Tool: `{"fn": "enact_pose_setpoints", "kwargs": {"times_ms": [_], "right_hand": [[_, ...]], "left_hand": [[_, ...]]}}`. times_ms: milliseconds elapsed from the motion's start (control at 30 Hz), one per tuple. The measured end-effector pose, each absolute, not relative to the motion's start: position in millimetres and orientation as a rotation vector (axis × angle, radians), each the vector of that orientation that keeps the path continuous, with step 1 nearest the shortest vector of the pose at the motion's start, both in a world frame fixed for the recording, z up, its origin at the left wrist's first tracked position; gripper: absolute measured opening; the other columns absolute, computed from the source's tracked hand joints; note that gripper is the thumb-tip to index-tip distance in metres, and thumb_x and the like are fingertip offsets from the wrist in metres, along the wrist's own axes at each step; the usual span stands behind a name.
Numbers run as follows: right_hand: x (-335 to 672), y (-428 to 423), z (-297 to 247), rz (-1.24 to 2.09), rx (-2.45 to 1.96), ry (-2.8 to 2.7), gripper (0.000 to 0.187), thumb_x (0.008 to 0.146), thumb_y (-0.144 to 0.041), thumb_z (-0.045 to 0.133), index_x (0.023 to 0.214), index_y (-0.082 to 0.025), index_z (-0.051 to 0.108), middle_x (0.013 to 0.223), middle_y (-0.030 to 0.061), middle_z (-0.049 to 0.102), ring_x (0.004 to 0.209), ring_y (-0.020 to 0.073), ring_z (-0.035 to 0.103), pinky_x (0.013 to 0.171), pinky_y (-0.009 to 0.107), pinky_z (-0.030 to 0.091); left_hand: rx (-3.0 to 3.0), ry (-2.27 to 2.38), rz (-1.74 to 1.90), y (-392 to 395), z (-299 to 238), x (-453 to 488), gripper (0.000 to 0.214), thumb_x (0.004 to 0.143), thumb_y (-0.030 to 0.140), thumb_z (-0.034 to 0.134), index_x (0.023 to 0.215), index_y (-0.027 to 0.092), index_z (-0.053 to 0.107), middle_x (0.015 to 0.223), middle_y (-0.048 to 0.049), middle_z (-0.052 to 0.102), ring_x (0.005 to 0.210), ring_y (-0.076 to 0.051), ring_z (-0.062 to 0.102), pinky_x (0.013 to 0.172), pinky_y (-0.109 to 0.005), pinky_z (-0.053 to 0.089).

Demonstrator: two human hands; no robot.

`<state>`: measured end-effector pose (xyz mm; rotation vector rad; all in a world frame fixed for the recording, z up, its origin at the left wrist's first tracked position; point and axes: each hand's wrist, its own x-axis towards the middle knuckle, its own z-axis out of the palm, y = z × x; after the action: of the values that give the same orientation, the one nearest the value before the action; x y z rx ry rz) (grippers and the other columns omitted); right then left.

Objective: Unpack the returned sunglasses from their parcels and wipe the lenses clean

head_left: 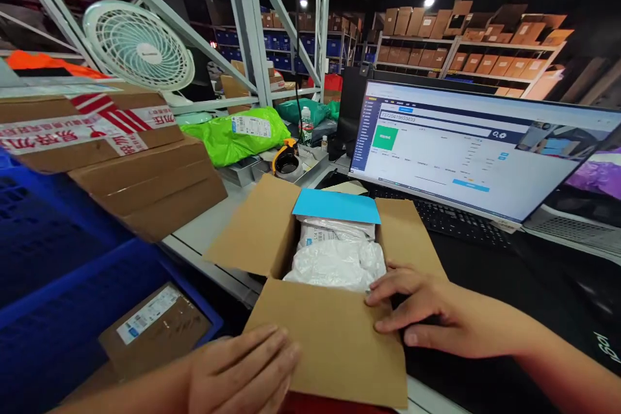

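A cardboard box [330, 343] stands in front of me with its flaps folded outward. White plastic-wrapped packages [334, 264] fill its inside, one bearing a printed label. At the box's far side a blue card or sheet [337, 206] sticks up. My left hand [245, 365] lies against the left side of the near flap, its fingers stretched out side by side. My right hand [427, 310] rests its fingertips on the right edge of that flap, by the packages, with fingers and thumb apart.
Behind the box are a monitor [451, 149], a keyboard [451, 223] and a tape dispenser [287, 162]. A green plastic parcel [242, 136] lies behind. On the left, a blue crate [48, 310] holds a labelled carton [155, 330]; a taped carton [121, 168] sits above.
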<state>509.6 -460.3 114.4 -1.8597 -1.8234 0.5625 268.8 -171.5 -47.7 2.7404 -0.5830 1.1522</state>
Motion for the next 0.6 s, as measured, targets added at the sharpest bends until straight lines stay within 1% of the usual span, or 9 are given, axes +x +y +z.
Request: {"fn": "enact_pose_setpoints", "kwargs": {"times_ms": [100, 167, 233, 300, 367, 433, 500, 533, 600], "right_hand": [[502.5, -456.2, 91.0, 0.41, -1.881, -1.853, 0.015, 0.09, -0.026, 0.075, 0.104, -0.031, 0.079, 0.128, 0.0046, 0.067, 0.124, 0.0221, 0.061, 0.122, 0.051, 0.031], [498.2, -451.3, 73.9, 0.285, -1.896, -1.894, 0.011, 0.09, -0.019, 0.072, 0.093, -0.028, 0.077, 0.122, 0.0056, 0.066, 0.117, 0.0231, 0.061, 0.113, 0.051, 0.042], [492.3, -446.4, 58.6, 0.108, -1.994, -1.88, 0.021, 0.091, -0.009, 0.062, 0.097, -0.026, 0.074, 0.127, 0.0092, 0.062, 0.117, 0.0253, 0.059, 0.101, 0.048, 0.05], [485.4, -441.7, 46.7, -0.106, -2.108, -1.828, 0.034, 0.089, -0.001, 0.053, 0.109, -0.024, 0.069, 0.138, 0.0143, 0.055, 0.12, 0.0286, 0.056, 0.094, 0.047, 0.055], [479.3, -437.7, 38.9, -0.241, -2.16, -1.826, 0.042, 0.087, 0.003, 0.048, 0.117, -0.022, 0.064, 0.142, 0.0167, 0.053, 0.121, 0.0305, 0.055, 0.092, 0.048, 0.056], [475.4, -435.6, 36.8, -0.266, -2.154, -1.872, 0.044, 0.087, 0.005, 0.045, 0.117, -0.022, 0.062, 0.138, 0.0151, 0.058, 0.118, 0.0298, 0.057, 0.091, 0.047, 0.057], [474.4, -436.5, 42.0, -0.223, -2.132, -1.895, 0.046, 0.084, 0.007, 0.044, 0.116, -0.022, 0.061, 0.135, 0.0131, 0.061, 0.116, 0.0287, 0.058, 0.092, 0.046, 0.057], [475.1, -438.0, 47.7, -0.177, -2.125, -1.89, 0.047, 0.084, 0.006, 0.045, 0.119, -0.022, 0.06, 0.135, 0.0127, 0.062, 0.117, 0.0286, 0.058, 0.095, 0.046, 0.057], [480.0, -440.5, 64.6, -0.03, -2.122, -1.86, 0.049, 0.086, -0.001, 0.054, 0.131, -0.022, 0.055, 0.137, 0.0125, 0.062, 0.121, 0.0276, 0.059, 0.101, 0.046, 0.056]], "left_hand": [[2.527, -0.884, 1.658, -180.5, -79.0, 281.5, 0.017, 0.078, 0.018, 0.064, 0.087, 0.029, 0.073, 0.103, 0.0018, 0.081, 0.111, -0.022, 0.074, 0.101, -0.043, 0.063], [2.52, -0.946, 1.708, -177.9, -83.7, 299.3, 0.017, 0.085, 0.013, 0.059, 0.082, 0.023, 0.072, 0.105, 0.0011, 0.081, 0.112, -0.017, 0.072, 0.112, -0.039, 0.054], [2.608, -0.937, 1.654, -172.1, -82.9, 313.4, 0.021, 0.09, 0.012, 0.055, 0.089, 0.021, 0.074, 0.107, 0.0004, 0.081, 0.111, -0.014, 0.071, 0.118, -0.037, 0.047], [2.685, -0.919, 1.63, -169.9, -76.5, 319.6, 0.021, 0.091, 0.012, 0.055, 0.095, 0.019, 0.075, 0.108, -0.0011, 0.08, 0.109, -0.015, 0.07, 0.119, -0.037, 0.045], [2.694, -0.913, 1.598, -175.2, -59.5, 320.1, 0.018, 0.089, 0.015, 0.057, 0.093, 0.016, 0.075, 0.104, -0.0041, 0.08, 0.103, -0.017, 0.07, 0.117, -0.038, 0.047], [2.682, -0.872, 1.466, -186.8, -30.9, 320.1, 0.016, 0.09, 0.021, 0.059, 0.089, 0.014, 0.073, 0.099, -0.0068, 0.079, 0.096, -0.018, 0.07, 0.113, -0.037, 0.051], [2.749, -0.776, 1.254, -200.1, 1.5, 324.3, 0.017, 0.088, 0.023, 0.065, 0.099, 0.012, 0.072, 0.101, -0.0073, 0.077, 0.099, -0.02, 0.068, 0.11, -0.039, 0.051], [2.837, -0.631, 1.216, -206.0, 15.0, 328.5, 0.029, 0.087, 0.029, 0.068, 0.111, 0.012, 0.07, 0.111, -0.0104, 0.075, 0.105, -0.024, 0.067, 0.106, -0.043, 0.053], [2.98, -0.412, 1.2, -214.4, 29.7, 340.0, 0.047, 0.083, 0.044, 0.073, 0.115, 0.01, 0.067, 0.112, -0.0153, 0.073, 0.101, -0.029, 0.068, 0.088, -0.044, 0.058]]}}
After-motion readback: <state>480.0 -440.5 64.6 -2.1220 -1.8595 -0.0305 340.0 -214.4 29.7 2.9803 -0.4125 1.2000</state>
